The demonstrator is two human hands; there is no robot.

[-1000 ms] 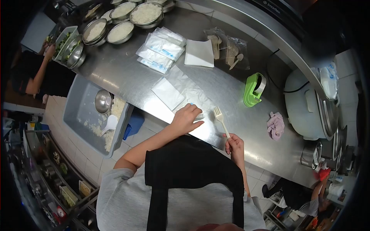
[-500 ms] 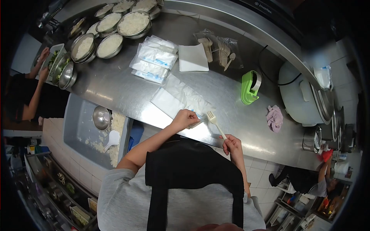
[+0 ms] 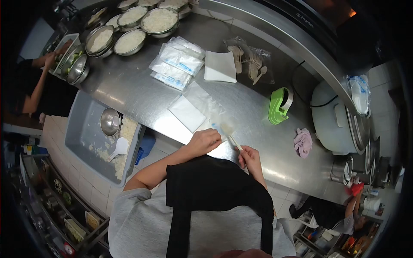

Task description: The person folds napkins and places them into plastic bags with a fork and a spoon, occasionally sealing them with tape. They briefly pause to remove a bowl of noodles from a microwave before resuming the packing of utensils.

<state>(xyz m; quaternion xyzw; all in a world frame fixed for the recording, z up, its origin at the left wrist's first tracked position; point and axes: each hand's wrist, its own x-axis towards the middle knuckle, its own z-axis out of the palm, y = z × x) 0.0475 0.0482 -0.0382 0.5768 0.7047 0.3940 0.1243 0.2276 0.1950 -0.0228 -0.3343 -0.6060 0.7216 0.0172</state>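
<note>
My left hand [image 3: 205,142] is closed on the near end of a clear plastic sleeve [image 3: 206,105] that lies along the steel counter [image 3: 258,129]. My right hand [image 3: 250,157] pinches the handle of a pale fork [image 3: 235,142], whose head is at the mouth of the sleeve. A folded white napkin [image 3: 186,112] lies beside the sleeve, on its left. Farther back are packs of plastic bags [image 3: 176,62], a stack of white napkins [image 3: 220,67] and bagged wooden cutlery [image 3: 254,65].
Bowls of rice [image 3: 160,21] stand at the back left. A green tape dispenser [image 3: 278,106], a pink cloth [image 3: 303,142] and a large cooker [image 3: 327,120] are to the right. A grey tub [image 3: 81,150] sits below left. Co-workers are at both sides.
My right hand has moved left and brought the fork's head to the sleeve by my left hand. The camera view has shifted slightly.
</note>
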